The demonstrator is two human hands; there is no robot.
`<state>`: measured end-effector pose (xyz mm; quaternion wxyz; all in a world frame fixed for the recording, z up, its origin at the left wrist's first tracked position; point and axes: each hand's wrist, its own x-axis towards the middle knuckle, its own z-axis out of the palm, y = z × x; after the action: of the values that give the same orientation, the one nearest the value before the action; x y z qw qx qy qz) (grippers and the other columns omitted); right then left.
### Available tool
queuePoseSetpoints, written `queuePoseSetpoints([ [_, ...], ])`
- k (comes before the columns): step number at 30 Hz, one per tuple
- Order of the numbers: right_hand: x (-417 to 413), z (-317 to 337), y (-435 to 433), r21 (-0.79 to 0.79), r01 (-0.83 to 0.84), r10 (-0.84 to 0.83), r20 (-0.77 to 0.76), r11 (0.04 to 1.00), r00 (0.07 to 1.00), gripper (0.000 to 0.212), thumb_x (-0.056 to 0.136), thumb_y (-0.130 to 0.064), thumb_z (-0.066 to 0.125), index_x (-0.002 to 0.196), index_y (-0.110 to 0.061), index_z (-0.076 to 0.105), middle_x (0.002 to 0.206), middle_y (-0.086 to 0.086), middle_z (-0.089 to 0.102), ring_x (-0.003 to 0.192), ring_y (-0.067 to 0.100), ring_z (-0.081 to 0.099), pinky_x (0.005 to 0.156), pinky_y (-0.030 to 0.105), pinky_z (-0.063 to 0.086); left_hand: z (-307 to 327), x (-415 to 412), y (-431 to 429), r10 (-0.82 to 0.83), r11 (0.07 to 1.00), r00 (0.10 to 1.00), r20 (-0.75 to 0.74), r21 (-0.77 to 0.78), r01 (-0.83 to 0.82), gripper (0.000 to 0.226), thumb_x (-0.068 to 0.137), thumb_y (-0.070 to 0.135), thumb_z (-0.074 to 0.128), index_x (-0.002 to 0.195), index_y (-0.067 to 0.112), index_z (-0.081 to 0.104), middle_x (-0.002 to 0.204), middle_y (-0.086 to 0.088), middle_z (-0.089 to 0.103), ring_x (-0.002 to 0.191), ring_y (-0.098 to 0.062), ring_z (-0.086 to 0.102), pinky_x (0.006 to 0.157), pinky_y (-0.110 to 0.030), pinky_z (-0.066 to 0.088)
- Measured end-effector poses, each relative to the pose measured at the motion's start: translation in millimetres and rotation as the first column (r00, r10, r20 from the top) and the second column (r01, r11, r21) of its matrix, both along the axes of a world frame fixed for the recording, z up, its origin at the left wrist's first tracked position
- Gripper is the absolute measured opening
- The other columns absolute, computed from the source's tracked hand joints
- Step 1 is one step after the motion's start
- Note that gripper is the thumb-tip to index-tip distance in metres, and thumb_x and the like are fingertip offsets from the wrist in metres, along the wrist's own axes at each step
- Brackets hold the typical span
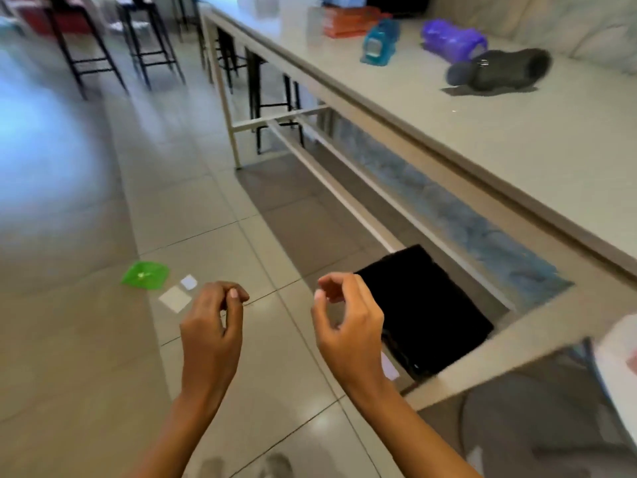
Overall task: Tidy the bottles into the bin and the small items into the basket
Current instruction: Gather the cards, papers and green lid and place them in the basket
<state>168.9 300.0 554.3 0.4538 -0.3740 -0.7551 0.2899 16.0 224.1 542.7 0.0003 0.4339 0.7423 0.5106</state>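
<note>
Three bottles sit on the bench (517,160) at the right: the left bottle (379,43), the middle bottle (451,41) and the right bottle (499,70), which is nearest. Under the bench, the bin (424,312) stands on the floor (86,339). Well left of it lie a packet (146,274), a small square (188,282) and a larger square (175,298), close together. Stools (144,46) stand far behind on the left.

A purple bottle (451,39), a blue bottle (379,43) and a dark grey bottle (499,69) contrast with the beige table (517,143); black bin (424,305), green packet (146,274).

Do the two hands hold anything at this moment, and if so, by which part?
Nothing is held. The left hand and the right hand both have loosely curled fingers, with no object visible in either.
</note>
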Motion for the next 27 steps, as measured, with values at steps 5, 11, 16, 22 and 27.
queuePoseSetpoints([
  [5, -93.9, -6.8, -0.4, -0.054, -0.108, 0.112, 0.059, 0.993, 0.992, 0.012, 0.091, -0.023, 0.054, 0.102, -0.019, 0.058, 0.095, -0.008, 0.058, 0.087, 0.000, 0.054, 0.077, 0.007, 0.044, -9.3, -83.5, -16.3, 0.104, 0.994, 0.994, 0.029, -0.026, -0.103, 0.024, 0.095, 0.005, 0.048, 0.082, 0.023, 0.056, 0.080, 0.006, 0.062, 0.075, -0.011, 0.061, 0.067, -0.014, 0.042],
  [11, -185.4, -30.3, 27.6, -0.122, -0.257, 0.280, 0.235, 0.959, 0.931, 0.023, 0.091, -0.023, 0.058, 0.113, -0.016, 0.055, 0.107, -0.004, 0.056, 0.094, 0.006, 0.053, 0.080, 0.014, 0.048, -35.0, -149.8, -4.0, 0.195, 0.974, 0.976, 0.100, -0.134, -0.181, 0.020, 0.095, 0.014, 0.047, 0.083, 0.024, 0.060, 0.080, 0.006, 0.063, 0.074, -0.007, 0.060, 0.063, -0.011, 0.041],
  [16, -275.1, -61.6, 66.9, -0.160, -0.340, 0.374, 0.305, 0.927, 0.876, 0.027, 0.089, -0.027, 0.060, 0.115, -0.021, 0.052, 0.110, -0.007, 0.053, 0.095, 0.004, 0.051, 0.082, 0.023, 0.052, -61.2, -219.3, 19.3, 0.237, 0.957, 0.966, 0.101, -0.197, -0.214, 0.017, 0.094, 0.014, 0.050, 0.084, 0.017, 0.063, 0.080, 0.004, 0.064, 0.073, -0.011, 0.061, 0.065, -0.025, 0.048],
  [22, -392.4, -82.7, 131.1, -0.198, -0.427, 0.470, 0.334, 0.882, 0.817, 0.030, 0.089, -0.035, 0.061, 0.115, -0.022, 0.053, 0.110, -0.008, 0.054, 0.095, 0.005, 0.053, 0.078, 0.014, 0.049, -72.7, -329.5, 59.1, 0.325, 0.896, 0.942, 0.087, -0.348, -0.277, 0.015, 0.093, 0.009, 0.052, 0.084, 0.011, 0.064, 0.079, 0.001, 0.063, 0.069, -0.011, 0.057, 0.062, -0.023, 0.042],
  [27, -477.0, -99.2, 177.9, -0.240, -0.453, 0.511, 0.346, 0.859, 0.787, 0.027, 0.089, -0.034, 0.061, 0.113, -0.022, 0.054, 0.106, -0.010, 0.053, 0.091, 0.000, 0.051, 0.073, 0.007, 0.042, -71.8, -408.2, 87.4, 0.324, 0.844, 0.945, -0.041, -0.438, -0.309, 0.011, 0.090, 0.004, 0.057, 0.081, 0.008, 0.063, 0.075, -0.002, 0.062, 0.059, -0.018, 0.054, 0.055, -0.033, 0.046],
])
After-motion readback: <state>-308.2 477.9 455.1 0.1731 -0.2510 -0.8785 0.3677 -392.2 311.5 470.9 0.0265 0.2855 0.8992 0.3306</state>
